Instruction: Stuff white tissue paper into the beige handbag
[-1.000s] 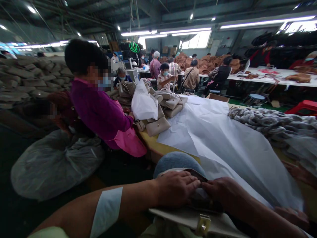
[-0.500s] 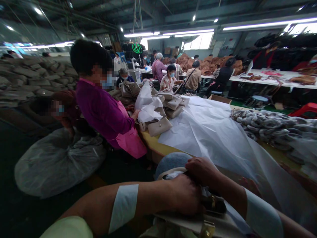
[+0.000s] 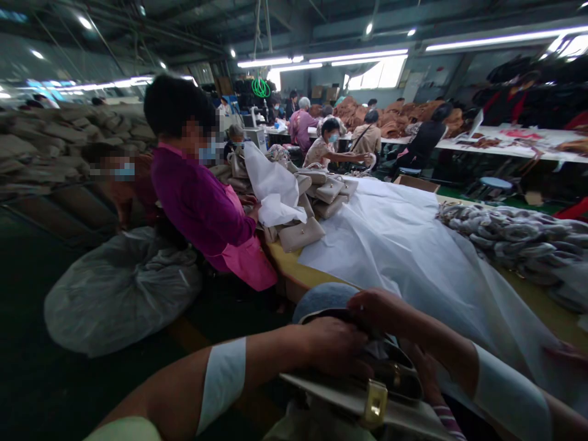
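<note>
A beige handbag point(image 3: 331, 392) with a gold clasp point(image 3: 375, 403) lies at the bottom of the view, its dark mouth facing up. My left hand point(image 3: 333, 346) grips it by the open top, fingers bent over the mouth; their tips are partly hidden. Pinched at the far edge of the same opening is my right hand point(image 3: 374, 311). A bit of white stuffing shows between the hands. Another person's hand point(image 3: 425, 370), with a striped cuff, reaches in beneath my right forearm. Behind the bag is a rounded grey-blue fabric thing point(image 3: 326, 295).
White sheeting point(image 3: 390, 233) covers much of the yellow table point(image 3: 294, 263). Beige handbags point(image 3: 301, 234) are heaped at its left, beside a co-worker in purple point(image 3: 193, 190). Wrapped straps or handles point(image 3: 514, 239) lie right. A large plastic sack point(image 3: 119, 294) rests on the floor.
My left hand has shifted back and loosened from a tight fist, uncovering more of the bag's mouth and clasp. The hand with the striped cuff has come into clearer view. My view has turned slightly left.
</note>
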`<action>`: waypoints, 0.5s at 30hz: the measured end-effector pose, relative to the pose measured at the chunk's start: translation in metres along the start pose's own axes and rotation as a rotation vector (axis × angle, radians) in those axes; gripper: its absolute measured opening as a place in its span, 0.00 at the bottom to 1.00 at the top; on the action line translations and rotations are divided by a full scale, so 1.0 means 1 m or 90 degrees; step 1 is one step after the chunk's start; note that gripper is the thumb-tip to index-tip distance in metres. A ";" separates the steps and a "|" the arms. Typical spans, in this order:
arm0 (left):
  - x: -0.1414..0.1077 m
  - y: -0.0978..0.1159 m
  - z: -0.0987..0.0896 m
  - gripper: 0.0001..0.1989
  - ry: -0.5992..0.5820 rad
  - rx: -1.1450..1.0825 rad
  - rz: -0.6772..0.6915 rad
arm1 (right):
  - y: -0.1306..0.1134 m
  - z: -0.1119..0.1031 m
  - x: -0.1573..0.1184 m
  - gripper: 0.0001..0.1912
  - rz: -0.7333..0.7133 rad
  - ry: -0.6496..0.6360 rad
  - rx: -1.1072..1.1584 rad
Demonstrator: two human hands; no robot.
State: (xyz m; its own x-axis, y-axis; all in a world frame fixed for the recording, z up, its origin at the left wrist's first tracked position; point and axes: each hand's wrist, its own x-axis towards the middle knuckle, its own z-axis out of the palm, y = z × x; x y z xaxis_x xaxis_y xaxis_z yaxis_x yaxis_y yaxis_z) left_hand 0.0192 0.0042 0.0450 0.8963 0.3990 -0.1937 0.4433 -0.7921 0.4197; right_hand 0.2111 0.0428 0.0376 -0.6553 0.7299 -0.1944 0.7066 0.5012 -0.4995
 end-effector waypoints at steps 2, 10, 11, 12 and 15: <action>-0.007 -0.001 -0.001 0.22 0.115 0.081 0.073 | 0.011 0.003 -0.013 0.14 0.014 0.005 0.072; -0.033 -0.015 0.004 0.18 0.187 0.240 0.320 | 0.017 0.012 -0.013 0.17 0.017 0.003 0.129; -0.033 -0.016 0.005 0.18 0.170 0.219 0.275 | 0.016 0.012 -0.012 0.18 0.016 0.000 0.143; -0.032 -0.017 0.007 0.21 0.148 0.188 0.226 | 0.015 0.012 -0.011 0.18 0.018 -0.003 0.155; -0.026 -0.015 0.006 0.33 0.049 0.096 0.108 | 0.009 0.012 -0.013 0.17 0.044 -0.001 0.154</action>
State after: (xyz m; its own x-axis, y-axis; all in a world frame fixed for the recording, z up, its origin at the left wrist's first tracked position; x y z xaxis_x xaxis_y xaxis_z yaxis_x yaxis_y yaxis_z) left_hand -0.0111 0.0033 0.0385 0.9568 0.2842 -0.0615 0.2893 -0.9081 0.3027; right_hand 0.2227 0.0327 0.0251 -0.6078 0.7579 -0.2368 0.6659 0.3241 -0.6720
